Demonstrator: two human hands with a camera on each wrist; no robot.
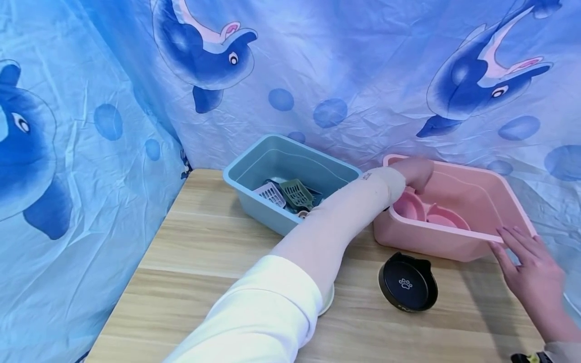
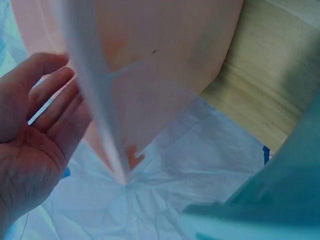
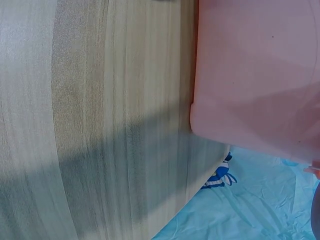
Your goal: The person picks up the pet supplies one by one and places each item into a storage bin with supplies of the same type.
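Observation:
My left hand (image 1: 415, 171) reaches over the back left corner of a pink plastic tub (image 1: 419, 239), bent downward with its fingertips hidden in the head view. Beneath it inside lie pink cat-eared bowls (image 1: 447, 218). In the left wrist view, the loosely extended fingers of that hand (image 2: 42, 115) are beside the tub's rim (image 2: 95, 100), and nothing shows in its grasp. At the front right corner, my right hand (image 1: 528, 267) holds the rim, fingers over the top and thumb outside. In the right wrist view, the tub wall (image 3: 260, 70) fills the upper right.
A blue tub (image 1: 258, 201) to the left holds a green slotted scoop (image 1: 296, 192) and a pale one (image 1: 271, 194). A black cat-eared bowl (image 1: 408, 283) with a paw print sits in front on the wooden table (image 1: 181, 282). My left forearm partly covers a whitish rim (image 1: 329, 300).

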